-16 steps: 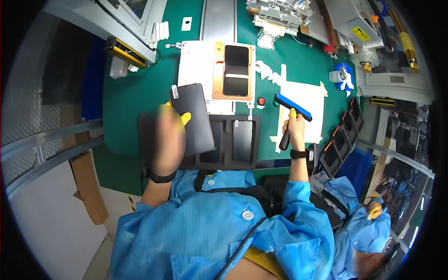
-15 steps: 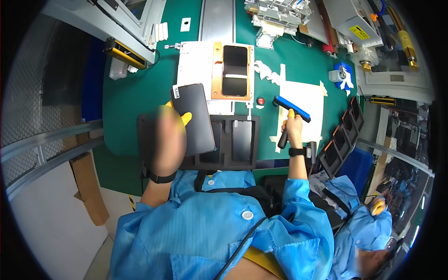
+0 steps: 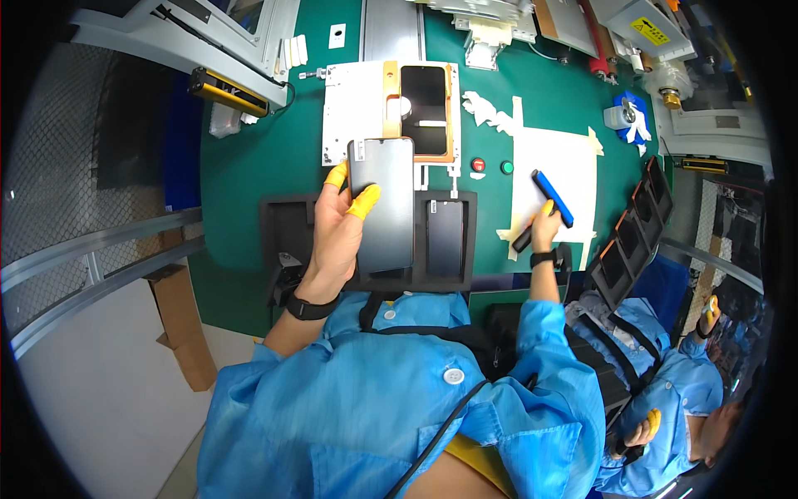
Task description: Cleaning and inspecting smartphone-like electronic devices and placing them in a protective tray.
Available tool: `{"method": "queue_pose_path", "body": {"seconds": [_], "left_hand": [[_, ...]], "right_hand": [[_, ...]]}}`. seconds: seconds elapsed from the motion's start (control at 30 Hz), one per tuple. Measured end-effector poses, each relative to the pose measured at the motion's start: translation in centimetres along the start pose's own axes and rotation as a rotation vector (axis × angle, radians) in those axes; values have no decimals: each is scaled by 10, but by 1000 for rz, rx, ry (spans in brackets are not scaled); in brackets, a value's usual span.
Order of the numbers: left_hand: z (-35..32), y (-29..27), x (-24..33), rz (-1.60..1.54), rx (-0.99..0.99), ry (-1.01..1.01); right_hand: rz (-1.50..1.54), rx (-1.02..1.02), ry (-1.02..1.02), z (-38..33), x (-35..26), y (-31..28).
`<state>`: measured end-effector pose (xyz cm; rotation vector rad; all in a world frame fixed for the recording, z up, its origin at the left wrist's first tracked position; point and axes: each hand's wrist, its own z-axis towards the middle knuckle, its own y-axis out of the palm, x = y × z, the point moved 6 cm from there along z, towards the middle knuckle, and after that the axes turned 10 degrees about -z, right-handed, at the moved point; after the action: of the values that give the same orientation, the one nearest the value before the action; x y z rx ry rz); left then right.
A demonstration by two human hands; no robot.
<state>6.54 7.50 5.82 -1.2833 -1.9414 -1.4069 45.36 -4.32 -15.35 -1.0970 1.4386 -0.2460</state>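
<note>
My left hand (image 3: pixel 334 241), with yellow finger cots on thumb and finger, grips a dark phone (image 3: pixel 386 216) by its left side. The phone is held screen up over a black foam tray (image 3: pixel 278 220), its top end overlapping the near edge of the white fixture plate (image 3: pixel 353 104). Closed round the black handle of a blue roller (image 3: pixel 554 200) is my right hand (image 3: pixel 544 227), above a white sheet (image 3: pixel 561 154) taped to the bench. Another phone (image 3: pixel 445 237) lies in the tray. An orange frame (image 3: pixel 391 100) on the plate holds a dark phone-shaped panel (image 3: pixel 425 91).
A red button (image 3: pixel 478 165) and a green button (image 3: pixel 507 167) sit between plate and sheet. Crumpled white tissue (image 3: pixel 489 112) lies beyond them. At the right stands a row of dark trays (image 3: pixel 632 224); a co-worker in blue (image 3: pixel 665 399) is beside me. A metal machine (image 3: pixel 486 33) stands at the back.
My left hand has carried the phone rightward, toward the fixture. The right hand has shifted right with the roller, whose head now lies steeper, and the green button has come into sight.
</note>
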Motion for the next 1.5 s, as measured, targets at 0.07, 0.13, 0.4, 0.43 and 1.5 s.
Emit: {"method": "queue_pose_path", "body": {"seconds": [0.07, 0.13, 0.4, 0.43, 1.5], "left_hand": [[1, 3, -2, 4, -26, 11], [-1, 12, -2, 0, -41, -7], [-20, 27, -10, 84, -198, -61], [-24, 28, -12, 70, -218, -75], [-70, 3, -22, 238, -353, 41]], "right_hand": [[-36, -92, 120, -44, -1, 0], [67, -117, 145, -70, -5, 0], [454, -191, -309, -145, -140, -34], [638, -457, -392, -167, -177, -30], [854, -703, -88, -267, -213, -17]]}}
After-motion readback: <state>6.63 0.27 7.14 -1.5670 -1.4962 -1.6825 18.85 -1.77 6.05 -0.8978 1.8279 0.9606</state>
